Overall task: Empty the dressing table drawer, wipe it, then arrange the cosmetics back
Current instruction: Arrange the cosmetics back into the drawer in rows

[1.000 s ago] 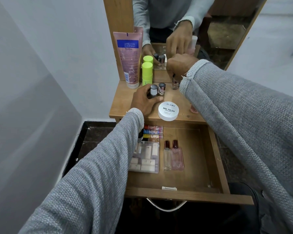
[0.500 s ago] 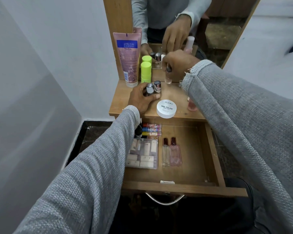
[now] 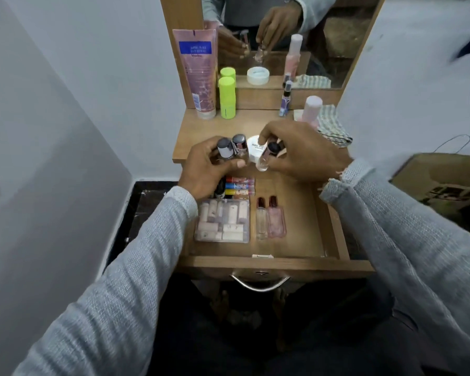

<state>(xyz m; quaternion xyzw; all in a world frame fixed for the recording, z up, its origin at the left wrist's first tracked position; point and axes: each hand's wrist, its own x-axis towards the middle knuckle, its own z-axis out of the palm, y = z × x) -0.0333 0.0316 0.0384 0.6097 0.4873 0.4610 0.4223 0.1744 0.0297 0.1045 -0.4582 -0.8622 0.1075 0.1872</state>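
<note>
Left hand [image 3: 209, 169] curled round two silver-capped nail polish bottles [image 3: 232, 147], caps up, thumb across their fronts. Right hand [image 3: 299, 153] pinching one clear dark-capped bottle [image 3: 266, 157] by the neck, body tilted, hanging below the fingertips. Both loads held over the back edge of the open drawer [image 3: 296, 223], with the white nail polish remover tub [image 3: 255, 149] on the tabletop just beyond the knuckles. Below the left wrist: strip of coloured lip balms [image 3: 239, 187], then clear case of pale tubes [image 3: 223, 222]. Below the right fingers: two small perfume bottles [image 3: 270, 219] lying side by side, bare drawer floor to their right. Judged stage: arranging back, drawer partly refilled. Still on the tabletop beyond the hands: pink lotion tube [image 3: 198, 74], green stick [image 3: 226, 97], small spray bottle [image 3: 286, 100], pink-capped bottle [image 3: 311, 109], striped cloth [image 3: 333, 126]. Risks: two bottles in one palm, so either may slip on release and roll or knock the lip balms out of line; neck pinch on the clear bottle loose enough to let it swing and drop onto the glass perfumes; sleeve cuff dragging across the tub.
</note>
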